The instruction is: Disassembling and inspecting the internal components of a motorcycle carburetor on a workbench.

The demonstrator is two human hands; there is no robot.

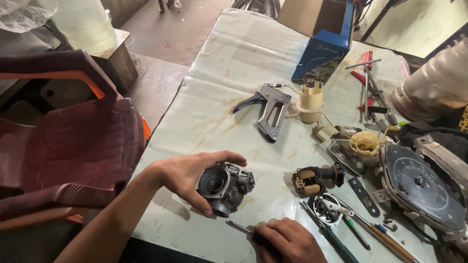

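Left hand (195, 178) curled around a grey cast-metal carburettor body (225, 187), thumb below near its lower spout, fingers arched over the top, round open bore turned toward the camera; carburettor held just above or resting on the pale, rust-stained sheet covering the table (234, 73), near the front edge

Right hand (287, 239) closed in a fist around a slim dark-handled screwdriver (242, 229), metal tip poking out to the left, lying low over the sheet just below and to the right of the carburettor, not touching it

Just right of the carburettor, a small black and tan float-bowl part (312, 180) lying on the sheet. Below that, a round metal ring-shaped part (325, 209) among long hand tools: a green-handled screwdriver (334, 238) and a wooden-handled tool (390, 243)

Farther up the table, a silver metal staple gun with a black lever (269, 108), beside a cream plastic cylindrical part (310, 101) with thin yellow wire trailing. Behind these, an open blue and brown cardboard box (324, 41). At the right edge, a round dark speedometer cluster (421, 187), a small yellowish plastic cup (364, 142), and red-handled tools (365, 80)

Off the table to the left, a dark maroon plastic chair (73, 141)
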